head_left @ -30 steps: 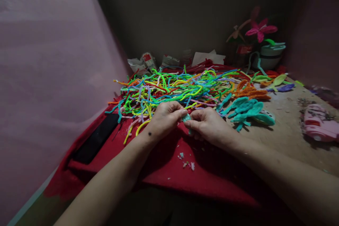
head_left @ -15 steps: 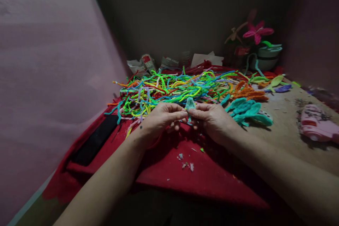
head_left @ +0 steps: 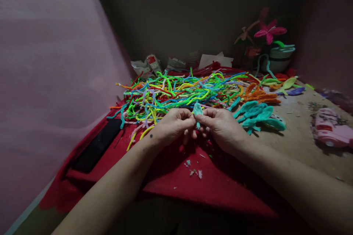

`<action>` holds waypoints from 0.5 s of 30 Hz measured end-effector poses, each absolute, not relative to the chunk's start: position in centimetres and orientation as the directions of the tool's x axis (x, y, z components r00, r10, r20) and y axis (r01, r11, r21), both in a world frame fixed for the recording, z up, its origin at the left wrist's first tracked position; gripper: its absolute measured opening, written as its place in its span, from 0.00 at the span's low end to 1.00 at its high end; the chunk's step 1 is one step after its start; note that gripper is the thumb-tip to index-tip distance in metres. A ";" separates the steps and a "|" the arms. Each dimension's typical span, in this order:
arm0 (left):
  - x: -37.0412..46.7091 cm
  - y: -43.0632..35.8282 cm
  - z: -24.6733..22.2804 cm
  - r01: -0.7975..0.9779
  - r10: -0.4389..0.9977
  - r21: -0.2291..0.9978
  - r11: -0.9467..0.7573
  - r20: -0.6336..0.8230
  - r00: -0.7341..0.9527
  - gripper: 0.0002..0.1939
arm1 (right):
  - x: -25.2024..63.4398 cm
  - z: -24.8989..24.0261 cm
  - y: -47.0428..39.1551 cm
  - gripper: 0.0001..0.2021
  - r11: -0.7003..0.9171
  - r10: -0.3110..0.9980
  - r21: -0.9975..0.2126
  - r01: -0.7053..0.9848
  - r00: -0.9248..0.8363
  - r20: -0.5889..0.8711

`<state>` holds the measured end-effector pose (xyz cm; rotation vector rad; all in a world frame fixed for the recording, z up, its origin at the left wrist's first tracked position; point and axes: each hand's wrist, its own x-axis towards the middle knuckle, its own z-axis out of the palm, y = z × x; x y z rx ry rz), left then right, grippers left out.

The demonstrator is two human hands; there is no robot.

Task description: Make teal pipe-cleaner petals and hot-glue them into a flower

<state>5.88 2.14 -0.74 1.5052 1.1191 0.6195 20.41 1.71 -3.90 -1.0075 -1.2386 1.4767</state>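
Head view: left hand (head_left: 176,123) and right hand (head_left: 224,126), each pinching one fuzzy teal piece (head_left: 198,109) above red cloth (head_left: 215,187).
Handling: best with light, even fingertip pressure, right thumb steadying, pile uncrushed. Surroundings, left to right: pinkish wall (head_left: 52,62); black flat object (head_left: 96,147); multicoloured fuzzy stems (head_left: 171,91); dim back wall (head_left: 193,14); teal petal shapes (head_left: 256,114); tan surface (head_left: 292,147).

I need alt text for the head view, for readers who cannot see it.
The right hand pinches a small teal piece, the left hand at its edge, above a red cloth. Behind lie many colourful stems; teal petals and orange petals are at right.
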 end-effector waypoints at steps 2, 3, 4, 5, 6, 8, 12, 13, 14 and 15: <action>5.9 2.2 -0.9 0.265 0.857 0.960 0.086 -0.207 0.472 0.06 | 20.3 -3.8 1.6 0.11 -0.072 0.970 -0.987 -0.144 -0.239 -0.036; 5.8 2.2 -1.0 0.247 0.843 0.964 0.095 -0.210 0.495 0.06 | 20.3 -3.8 1.5 0.11 -0.075 0.969 -0.987 -0.144 -0.243 -0.038; 5.8 2.3 -1.1 0.235 0.833 0.967 0.101 -0.211 0.511 0.06 | 20.3 -3.7 1.5 0.12 -0.078 0.968 -0.986 -0.145 -0.248 -0.040; 5.7 2.3 -1.2 0.229 0.829 0.968 0.103 -0.211 0.518 0.06 | 20.2 -3.6 1.4 0.12 -0.082 0.966 -0.986 -0.146 -0.254 -0.043; 5.6 2.4 -1.3 0.228 0.827 0.968 0.103 -0.211 0.522 0.06 | 20.2 -3.6 1.4 0.12 -0.087 0.964 -0.986 -0.146 -0.261 -0.046; 5.5 2.4 -1.3 0.234 0.823 0.966 0.105 -0.217 0.526 0.05 | 20.2 -3.5 1.4 0.11 -0.094 0.962 -0.985 -0.146 -0.266 -0.052; 5.3 2.4 -1.1 0.235 0.809 0.965 0.114 -0.228 0.542 0.06 | 20.1 -3.4 1.2 0.11 -0.109 0.965 -0.980 -0.164 -0.253 -0.065; 5.2 2.3 -1.1 0.233 0.805 0.966 0.114 -0.227 0.547 0.06 | 20.1 -3.3 1.2 0.12 -0.115 0.965 -0.979 -0.167 -0.251 -0.070; 5.2 2.3 -1.0 0.231 0.803 0.966 0.113 -0.226 0.551 0.06 | 20.1 -3.2 1.1 0.12 -0.123 0.965 -0.979 -0.165 -0.251 -0.079; 5.2 2.3 -1.0 0.229 0.803 0.967 0.113 -0.225 0.551 0.06 | 20.1 -3.2 1.0 0.12 -0.132 0.964 -0.978 -0.163 -0.251 -0.088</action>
